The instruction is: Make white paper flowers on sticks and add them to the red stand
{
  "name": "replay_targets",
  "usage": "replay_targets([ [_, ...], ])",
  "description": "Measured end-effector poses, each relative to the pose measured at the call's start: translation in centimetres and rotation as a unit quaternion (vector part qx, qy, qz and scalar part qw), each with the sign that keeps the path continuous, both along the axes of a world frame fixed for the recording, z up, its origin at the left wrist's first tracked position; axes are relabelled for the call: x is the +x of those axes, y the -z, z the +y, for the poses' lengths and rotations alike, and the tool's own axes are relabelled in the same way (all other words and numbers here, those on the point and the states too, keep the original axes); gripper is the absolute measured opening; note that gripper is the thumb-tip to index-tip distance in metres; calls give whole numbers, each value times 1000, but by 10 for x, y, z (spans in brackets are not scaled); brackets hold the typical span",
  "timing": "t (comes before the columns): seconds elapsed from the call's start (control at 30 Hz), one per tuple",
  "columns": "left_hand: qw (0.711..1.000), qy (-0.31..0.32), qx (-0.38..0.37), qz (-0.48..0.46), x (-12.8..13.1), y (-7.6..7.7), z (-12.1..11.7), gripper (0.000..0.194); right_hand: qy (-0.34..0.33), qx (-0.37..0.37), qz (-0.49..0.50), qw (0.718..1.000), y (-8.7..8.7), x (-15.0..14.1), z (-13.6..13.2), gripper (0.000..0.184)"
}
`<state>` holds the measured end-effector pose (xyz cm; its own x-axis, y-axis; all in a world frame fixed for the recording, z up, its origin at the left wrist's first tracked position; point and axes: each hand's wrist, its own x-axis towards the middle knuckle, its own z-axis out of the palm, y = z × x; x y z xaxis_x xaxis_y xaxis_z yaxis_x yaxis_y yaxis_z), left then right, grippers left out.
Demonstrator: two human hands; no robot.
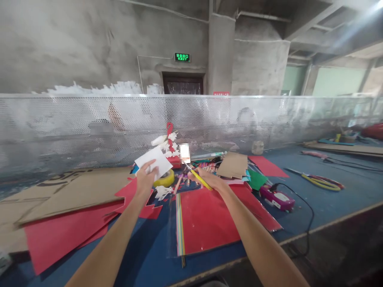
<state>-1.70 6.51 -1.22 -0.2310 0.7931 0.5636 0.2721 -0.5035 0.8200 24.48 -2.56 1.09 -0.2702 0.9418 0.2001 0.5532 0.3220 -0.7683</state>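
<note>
My left hand (146, 175) grips a white sheet of paper (157, 162) by its lower edge, held up over the table and tilted. In my right hand (206, 177) is a slim yellow utility knife (201, 181), its grey tip pointing up and to the left. Paper and knife are apart. Below my left hand lies a yellow roll of tape (165, 178), with white paper scraps (163, 193) close by. A clear-wrapped pack of coloured paper (206, 219), red on top, lies under my right forearm.
Brown cardboard (80, 185) and red paper sheets (66, 231) lie at left. A red stand with white paper cut-outs (171, 143) is behind. At right are yellow-handled scissors (317, 181) and a purple power strip (278, 198) with a cable. A perforated metal screen (60, 131) borders the back.
</note>
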Motion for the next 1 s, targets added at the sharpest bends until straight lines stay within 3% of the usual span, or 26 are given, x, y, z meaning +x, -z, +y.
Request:
replay_targets([
  [0.13, 1000, -8, 14, -12, 1, -1, -1, 42, -12, -8, -25, 1000, 5, 5, -2, 48],
  [0.37, 999, 0, 30, -13, 12, -5, -13, 43, -133, -53, -15, 990, 13, 9, -6, 48],
  [0.83, 999, 27, 41, 20, 28, -12, -31, 47, -116, -30, 5, 993, 4, -9, -16, 49],
  [1.0, 997, 28, 64, 30, 28, -10, -28, 45, -108, -9, -9, 994, 11, -6, -12, 49],
])
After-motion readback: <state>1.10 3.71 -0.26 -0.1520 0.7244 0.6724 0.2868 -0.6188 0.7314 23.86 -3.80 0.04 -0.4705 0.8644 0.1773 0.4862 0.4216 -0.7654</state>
